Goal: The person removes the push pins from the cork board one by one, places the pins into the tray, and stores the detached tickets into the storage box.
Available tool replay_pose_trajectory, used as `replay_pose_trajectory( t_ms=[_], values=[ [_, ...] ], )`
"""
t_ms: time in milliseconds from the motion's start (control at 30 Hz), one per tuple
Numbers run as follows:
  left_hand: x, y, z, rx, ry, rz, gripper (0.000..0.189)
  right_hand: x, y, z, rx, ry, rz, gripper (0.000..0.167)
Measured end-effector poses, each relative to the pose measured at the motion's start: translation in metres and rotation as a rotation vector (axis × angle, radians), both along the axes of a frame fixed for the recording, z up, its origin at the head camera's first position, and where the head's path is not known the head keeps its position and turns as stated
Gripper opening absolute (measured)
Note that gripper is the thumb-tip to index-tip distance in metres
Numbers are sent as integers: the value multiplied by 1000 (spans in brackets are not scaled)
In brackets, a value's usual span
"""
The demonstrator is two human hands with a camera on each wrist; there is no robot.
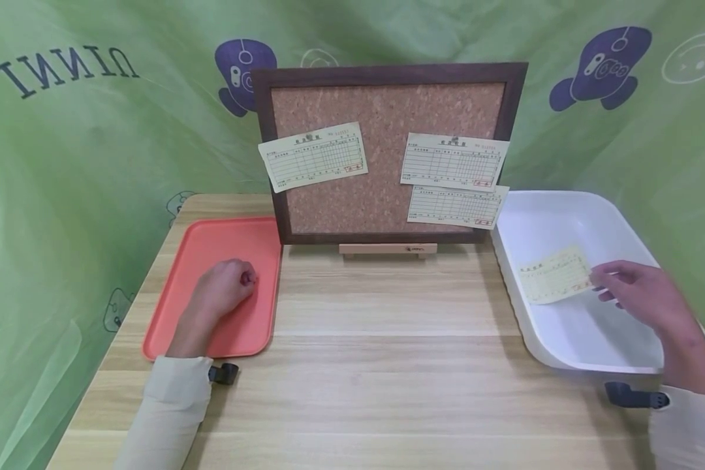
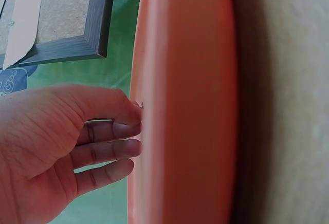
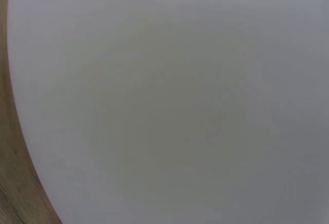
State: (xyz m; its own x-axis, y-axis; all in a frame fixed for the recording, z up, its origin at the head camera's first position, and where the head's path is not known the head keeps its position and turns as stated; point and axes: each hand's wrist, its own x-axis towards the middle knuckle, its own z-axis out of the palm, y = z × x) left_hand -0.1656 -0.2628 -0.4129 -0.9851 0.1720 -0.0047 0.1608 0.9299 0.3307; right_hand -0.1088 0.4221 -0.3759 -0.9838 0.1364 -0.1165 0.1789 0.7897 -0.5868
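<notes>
In the head view my left hand (image 1: 223, 284) is low over the red tray (image 1: 179, 307), thumb and fingers brought together. A tiny pin point (image 2: 141, 104) shows at the thumb tip in the left wrist view; the rest of this pushpin is hidden in the fingers. My right hand (image 1: 640, 290) pinches a pale yellow receipt slip (image 1: 555, 277) by its right edge, over the white bin (image 1: 611, 336). Behind them stands a framed corkboard (image 1: 382, 117) with a tilted slip (image 1: 314, 156) at left, an upper right slip (image 1: 454, 162) and a lower right slip (image 1: 455, 207).
A small wooden stand (image 1: 388, 249) is at the board's lower edge. The wooden table (image 1: 388, 365) spans the front, between tray and bin. Green printed cloth (image 1: 123, 130) hangs behind. The bin's white wall (image 3: 169, 106) fills most of the right wrist view, blurred.
</notes>
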Motion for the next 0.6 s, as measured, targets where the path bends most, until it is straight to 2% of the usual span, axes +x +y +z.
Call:
replay_pose_trajectory(
  t_ms=[333, 600],
  values=[
    [1, -1, -1, -3, 0, -7, 6, -1, -3, -3, 62, -33, 55, 49],
    [2, 1, -1, 3, 11, 1, 8, 0, -4, -2, 115, -16, 80, 44]
  ],
)
